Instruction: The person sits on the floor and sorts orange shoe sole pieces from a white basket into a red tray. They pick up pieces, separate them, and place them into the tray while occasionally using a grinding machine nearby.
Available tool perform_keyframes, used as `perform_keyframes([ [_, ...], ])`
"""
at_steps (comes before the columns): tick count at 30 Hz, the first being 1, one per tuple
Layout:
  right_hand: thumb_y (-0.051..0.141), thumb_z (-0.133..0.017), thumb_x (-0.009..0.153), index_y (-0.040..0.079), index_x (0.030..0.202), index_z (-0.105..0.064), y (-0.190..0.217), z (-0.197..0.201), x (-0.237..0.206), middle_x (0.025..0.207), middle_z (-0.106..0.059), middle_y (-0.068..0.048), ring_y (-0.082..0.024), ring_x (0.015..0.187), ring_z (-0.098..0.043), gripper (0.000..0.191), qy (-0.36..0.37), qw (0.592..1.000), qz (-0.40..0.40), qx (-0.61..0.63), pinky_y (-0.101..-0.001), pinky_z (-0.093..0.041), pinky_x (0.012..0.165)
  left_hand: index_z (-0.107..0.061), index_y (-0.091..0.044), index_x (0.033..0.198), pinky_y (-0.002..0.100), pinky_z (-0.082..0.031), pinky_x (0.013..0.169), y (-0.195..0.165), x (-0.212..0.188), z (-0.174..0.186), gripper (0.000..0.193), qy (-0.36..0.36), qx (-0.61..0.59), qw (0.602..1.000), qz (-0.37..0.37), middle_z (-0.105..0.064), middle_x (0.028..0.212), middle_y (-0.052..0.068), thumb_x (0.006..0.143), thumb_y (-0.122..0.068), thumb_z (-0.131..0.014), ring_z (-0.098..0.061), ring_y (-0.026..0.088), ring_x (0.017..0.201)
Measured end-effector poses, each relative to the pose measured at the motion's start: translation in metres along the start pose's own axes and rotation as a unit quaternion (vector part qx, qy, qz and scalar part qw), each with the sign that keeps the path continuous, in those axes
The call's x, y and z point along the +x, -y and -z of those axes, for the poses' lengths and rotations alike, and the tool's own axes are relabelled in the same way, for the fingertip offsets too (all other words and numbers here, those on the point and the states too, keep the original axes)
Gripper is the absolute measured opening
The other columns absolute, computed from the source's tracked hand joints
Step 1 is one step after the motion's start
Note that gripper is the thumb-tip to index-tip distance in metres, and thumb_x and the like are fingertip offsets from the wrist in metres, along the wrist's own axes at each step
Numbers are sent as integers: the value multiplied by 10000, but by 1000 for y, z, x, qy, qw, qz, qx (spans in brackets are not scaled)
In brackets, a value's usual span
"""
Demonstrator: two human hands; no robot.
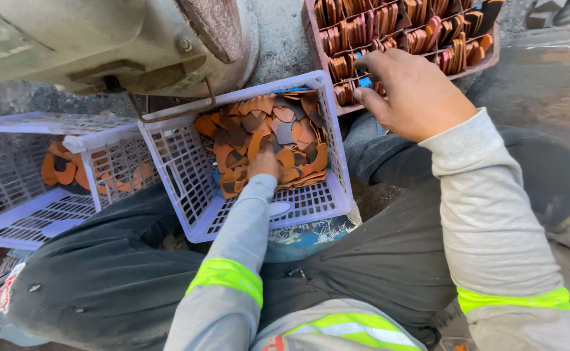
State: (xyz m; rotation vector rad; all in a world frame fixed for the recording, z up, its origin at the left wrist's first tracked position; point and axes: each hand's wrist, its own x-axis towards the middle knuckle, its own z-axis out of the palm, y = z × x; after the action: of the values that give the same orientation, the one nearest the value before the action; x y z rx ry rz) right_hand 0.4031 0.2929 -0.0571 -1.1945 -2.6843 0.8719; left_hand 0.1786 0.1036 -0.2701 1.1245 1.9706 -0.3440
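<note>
Left hand [263, 164] down in lilac basket [194, 175], grip hidden among flat leather pieces [268, 133] lying every direction. Right hand [415, 94], fingers loosely curled, touches upright stacked pieces [389, 26] in pink tray [312, 32] beyond. Second basket [18, 214] left.

Head view, close, straight down

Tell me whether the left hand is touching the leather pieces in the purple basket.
Touching: the head view shows the left hand pressed into the leather pieces in the purple basket.

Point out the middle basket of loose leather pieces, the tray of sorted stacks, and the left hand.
middle basket [337, 162], head view, right wall.
sorted tray [486, 58], head view, near rim.
left hand [263, 164], head view, back of hand.
</note>
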Motion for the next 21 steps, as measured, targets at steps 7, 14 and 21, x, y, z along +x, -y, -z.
perform_keyframes([
  [7, 255, -699, 963, -16, 1261, -613, 12, -3, 3, 1045, -659, -231, -425, 999, -640, 412, 54, 999, -1, 6, -506, -513, 852, -589, -127, 1303, 519, -571, 850, -26, -21, -26, 420, 16, 51, 976, -213, -542, 1395, 199, 893, -154, -675, -700, 416, 1004],
  [14, 269, -705, 958, -14, 1262, -604, 11, -6, 2, 999, -645, -228, -427, 976, -638, 428, 53, 999, -5, 1, -503, -517, 836, -749, -161, 1110, 466, -587, 854, -52, -14, -76, 215, 82, 150, 932, -320, -556, 1363, 215, 991, -141, -570, -732, 357, 963],
  [21, 250, -694, 965, -9, 1258, -602, 17, -4, 7, 1021, -642, -216, -417, 980, -638, 402, 43, 999, 11, 21, -499, -521, 833, -765, -105, 1128, 433, -588, 873, -59, -1, -88, 278, 96, 191, 947, -242, -673, 1275, 127, 955, -249, -601, -704, 301, 1102],
])
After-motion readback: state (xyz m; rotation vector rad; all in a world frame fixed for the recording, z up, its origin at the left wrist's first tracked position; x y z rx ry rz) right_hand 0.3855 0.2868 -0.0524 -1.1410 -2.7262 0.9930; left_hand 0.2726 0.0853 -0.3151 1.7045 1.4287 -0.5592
